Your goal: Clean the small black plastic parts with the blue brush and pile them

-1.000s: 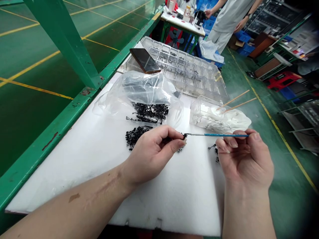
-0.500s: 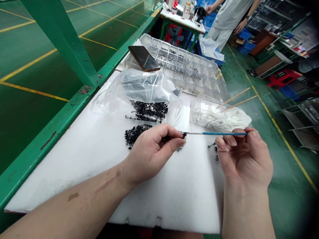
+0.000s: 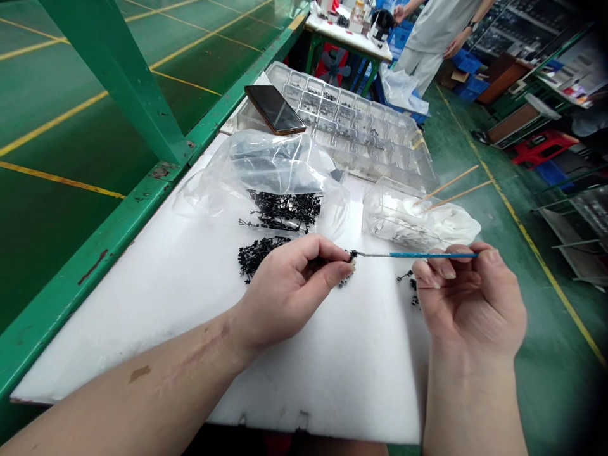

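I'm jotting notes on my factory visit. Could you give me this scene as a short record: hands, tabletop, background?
Left hand: pinches a small black part
Right hand: holds a thin blue tool, tip at that part
Beside left hand: loose black pieces
Farther: clear bag; phone at the compartment tray's left end
Beyond right hand: clear box, white material, two wooden sticks
Background: standing person, pale clothing

On the table, the bag lies behind the parts pile, the box holding two sticks stands right of this bag, and behind both is the tray, with the phone at its left side.
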